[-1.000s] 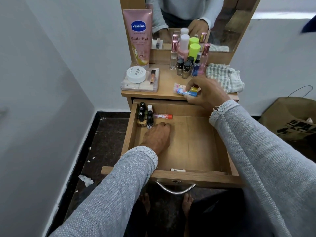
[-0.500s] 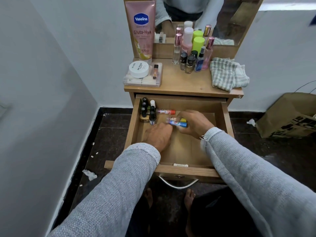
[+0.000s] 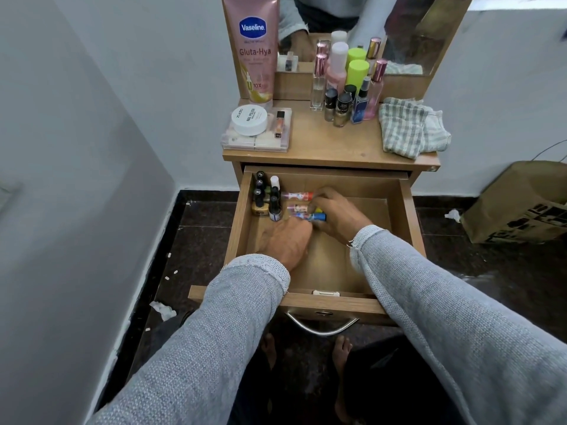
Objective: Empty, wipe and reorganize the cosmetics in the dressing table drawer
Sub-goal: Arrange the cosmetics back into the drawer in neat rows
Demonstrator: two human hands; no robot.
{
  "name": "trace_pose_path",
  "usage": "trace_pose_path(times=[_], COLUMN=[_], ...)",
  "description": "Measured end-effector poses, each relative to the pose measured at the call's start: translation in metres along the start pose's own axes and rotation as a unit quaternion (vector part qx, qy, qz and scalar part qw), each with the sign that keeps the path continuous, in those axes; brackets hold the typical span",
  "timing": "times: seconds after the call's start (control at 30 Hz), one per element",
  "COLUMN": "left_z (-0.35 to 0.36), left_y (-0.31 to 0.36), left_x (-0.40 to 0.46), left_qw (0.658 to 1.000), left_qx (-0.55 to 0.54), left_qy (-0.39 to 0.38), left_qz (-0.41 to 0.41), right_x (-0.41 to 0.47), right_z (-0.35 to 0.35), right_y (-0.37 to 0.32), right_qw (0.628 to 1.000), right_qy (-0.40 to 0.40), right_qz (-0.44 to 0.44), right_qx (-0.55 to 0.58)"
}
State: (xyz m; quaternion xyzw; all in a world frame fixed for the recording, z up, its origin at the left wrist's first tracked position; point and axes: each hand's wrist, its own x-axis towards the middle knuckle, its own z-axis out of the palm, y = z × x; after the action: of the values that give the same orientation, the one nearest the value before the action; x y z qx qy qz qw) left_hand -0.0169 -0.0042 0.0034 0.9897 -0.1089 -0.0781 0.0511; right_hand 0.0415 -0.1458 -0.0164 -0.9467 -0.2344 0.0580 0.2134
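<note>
White walls and a dark floor framed the table [image 3: 331,148], its drawer [image 3: 411,216] pulled open. We saw our right hand [image 3: 340,214] pinching two small tubes [image 3: 306,211] near the drawer's back left corner, beside a third tube [image 3: 297,195] and upright polish bottles [image 3: 265,197]. Our left hand [image 3: 287,240] rested flat on the drawer bottom, fingers relaxed. Up on the table stood bottles [image 3: 346,87], with a cloth [image 3: 408,127] at its right edge.

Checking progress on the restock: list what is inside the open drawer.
In the drawer: upright nail polish bottles at back left, three lip balm tubes lying beside them. The right hand grips two; the left hand covers the floor below it.
</note>
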Motion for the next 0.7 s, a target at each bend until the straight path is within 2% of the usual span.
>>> trace_pose_path(times=[0.2, 0.7], left_z=[0.0, -0.002], left_y=[0.0, 0.0], left_x=[0.001, -0.001], left_qw=[1.0, 0.998], left_qx=[-0.003, -0.025], left_qy=[-0.013, -0.003], left_qz=[-0.012, -0.053], right_x=[-0.009, 0.004], right_z=[-0.007, 0.014], right_y=[0.007, -0.001], right_qw=[0.997, 0.988], right_qy=[0.009, 0.062], right_qz=[0.081, 0.11], right_qx=[0.018, 0.086])
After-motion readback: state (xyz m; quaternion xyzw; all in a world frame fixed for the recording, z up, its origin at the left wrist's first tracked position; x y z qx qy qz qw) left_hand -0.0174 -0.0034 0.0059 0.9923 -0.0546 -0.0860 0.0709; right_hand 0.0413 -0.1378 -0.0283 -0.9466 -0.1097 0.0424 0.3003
